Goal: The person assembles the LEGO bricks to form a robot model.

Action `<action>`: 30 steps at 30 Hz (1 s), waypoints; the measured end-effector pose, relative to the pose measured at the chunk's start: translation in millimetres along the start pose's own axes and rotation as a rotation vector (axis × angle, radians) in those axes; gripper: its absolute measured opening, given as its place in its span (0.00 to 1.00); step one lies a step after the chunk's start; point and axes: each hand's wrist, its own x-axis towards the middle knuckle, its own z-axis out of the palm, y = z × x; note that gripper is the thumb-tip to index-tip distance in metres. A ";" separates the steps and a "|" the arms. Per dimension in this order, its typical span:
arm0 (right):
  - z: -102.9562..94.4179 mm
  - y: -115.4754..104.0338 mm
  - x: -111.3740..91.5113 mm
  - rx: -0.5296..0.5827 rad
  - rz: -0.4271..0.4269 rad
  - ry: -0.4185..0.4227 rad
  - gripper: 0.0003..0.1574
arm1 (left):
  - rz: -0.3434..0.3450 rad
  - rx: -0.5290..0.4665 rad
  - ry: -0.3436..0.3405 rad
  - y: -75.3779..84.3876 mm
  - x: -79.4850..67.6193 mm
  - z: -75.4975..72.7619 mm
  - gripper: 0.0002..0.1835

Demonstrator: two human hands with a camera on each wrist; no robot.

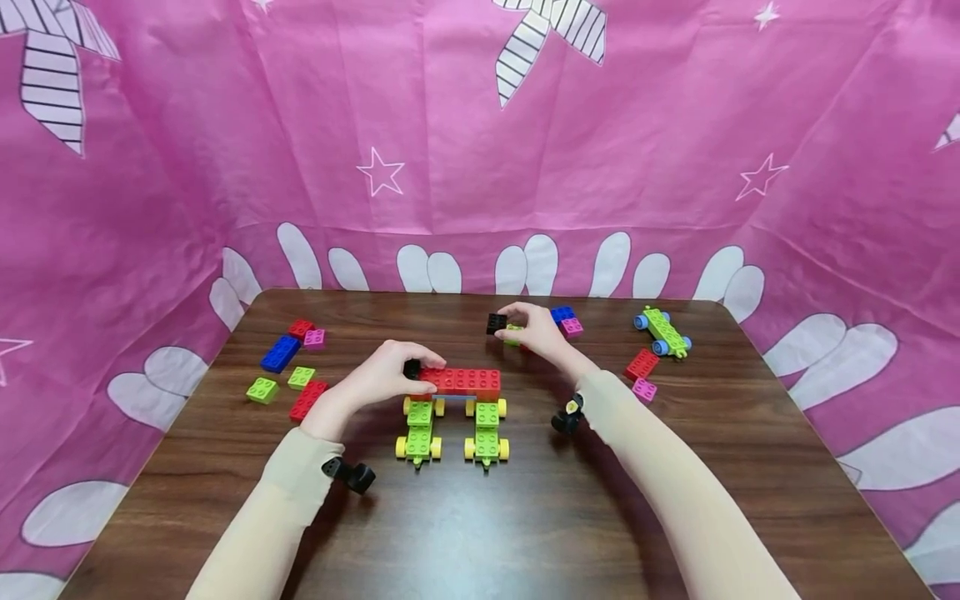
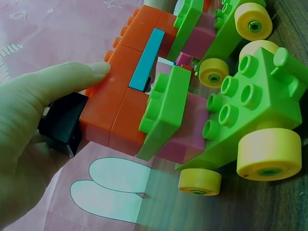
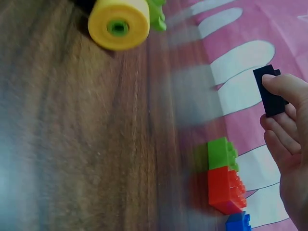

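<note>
My left hand (image 1: 386, 372) grips the left end of a row of red building bricks (image 1: 468, 382), its thumb lying along them. A black brick (image 2: 63, 124), its hollow underside showing, juts from that end inside the same hand. The red bricks and a blue piece (image 2: 147, 60) bridge two green wheeled bases (image 1: 418, 442) with yellow wheels, over green and pink bricks (image 2: 185, 130). At the back of the table my right hand (image 1: 534, 329) pinches another black brick (image 3: 270, 92) between thumb and fingers, raised above a green brick (image 3: 219, 154) and a red brick (image 3: 225, 190).
On the left lie loose blue (image 1: 280, 354), red, pink and green bricks. A blue brick (image 1: 562, 314) and a pink brick (image 1: 572, 327) sit beyond my right hand. Further right are a red brick (image 1: 642, 364) and a green wheeled base (image 1: 663, 332) with blue wheels. Pink cloth surrounds the table.
</note>
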 end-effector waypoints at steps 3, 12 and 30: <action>-2.3 -6.7 -8.7 0.015 -0.012 0.008 0.23 | 0.001 -0.002 -0.004 0.0 -0.7 -0.4 0.17; -8.2 -26.5 -32.3 0.056 -0.068 0.023 0.23 | 0.003 0.005 -0.017 2.1 -0.2 -2.1 0.19; -15.6 -80.8 -84.5 0.057 -0.213 0.008 0.23 | 0.024 0.000 -0.061 22.0 19.8 -2.4 0.19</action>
